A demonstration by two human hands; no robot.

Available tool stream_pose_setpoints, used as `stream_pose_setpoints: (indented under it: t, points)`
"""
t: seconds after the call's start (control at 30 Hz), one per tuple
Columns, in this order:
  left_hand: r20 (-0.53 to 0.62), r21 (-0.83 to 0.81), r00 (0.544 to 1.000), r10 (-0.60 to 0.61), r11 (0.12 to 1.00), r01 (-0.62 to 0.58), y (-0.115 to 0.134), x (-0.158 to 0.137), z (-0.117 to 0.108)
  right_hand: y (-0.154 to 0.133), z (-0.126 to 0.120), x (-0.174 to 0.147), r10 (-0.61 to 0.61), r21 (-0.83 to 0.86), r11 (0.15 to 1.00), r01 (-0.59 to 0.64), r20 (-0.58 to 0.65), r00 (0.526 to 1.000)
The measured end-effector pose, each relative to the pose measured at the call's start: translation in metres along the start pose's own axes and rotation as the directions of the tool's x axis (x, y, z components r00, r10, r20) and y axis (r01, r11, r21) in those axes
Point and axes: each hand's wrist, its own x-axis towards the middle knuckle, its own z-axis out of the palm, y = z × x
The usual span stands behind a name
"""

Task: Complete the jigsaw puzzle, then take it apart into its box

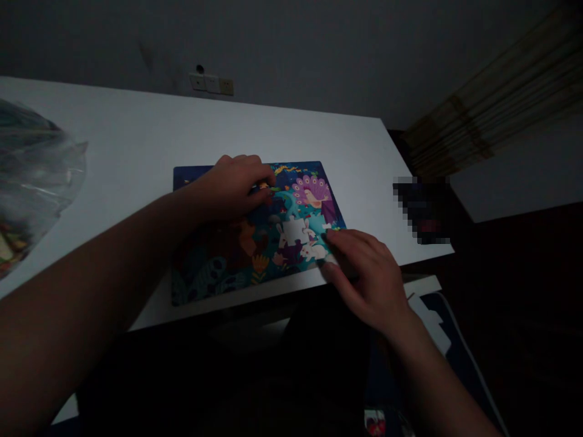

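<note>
A colourful jigsaw puzzle (204, 282) with animals lies flat on the white table, near its front edge. White shows through a piece-shaped gap beside the rabbits, and a smaller white notch lies further right. My left hand (234, 185) rests over the puzzle's upper middle, fingers curled toward the thumb; whatever is between them is hidden. At the lower right corner, my right hand (371, 276) has its thumb and fingertips on either side of a puzzle piece (331, 247), which lies in or against the puzzle.
A clear plastic bag (40, 176) with printed contents lies on the white table (136, 127) at left. Wall sockets (212, 84) are behind the table. A blurred-out dark object (426, 209) is by the right edge. White pieces (430, 321) lie below on a dark blue surface.
</note>
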Motion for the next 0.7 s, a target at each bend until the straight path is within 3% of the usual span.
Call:
stream_pose_setpoints:
  t: [0.13, 0.33, 0.57, 0.7]
  points:
    - [-0.009, 0.002, 1.0, -0.01, 1.0, 0.01, 0.0, 0.0, 0.001, -0.001, 0.005, -0.005, 0.019, 0.04, 0.999, -0.013, -0.143, 0.99]
    - [0.008, 0.017, 1.0, -0.019, 1.0, 0.019, -0.001, 0.001, 0.001, -0.01, 0.013, -0.009, -0.044, 0.04, 0.998, 0.052, -0.178, 0.983]
    - [0.005, 0.005, 1.0, -0.027, 1.0, 0.027, -0.002, 0.001, 0.003, -0.015, 0.013, 0.024, 0.172, -0.168, 0.966, -0.198, -0.156, 0.973]
    - [0.007, 0.015, 1.0, -0.017, 1.0, 0.017, 0.0, 0.001, 0.001, -0.026, 0.021, 0.041, 0.228, -0.221, 0.943, -0.248, -0.112, 0.967]
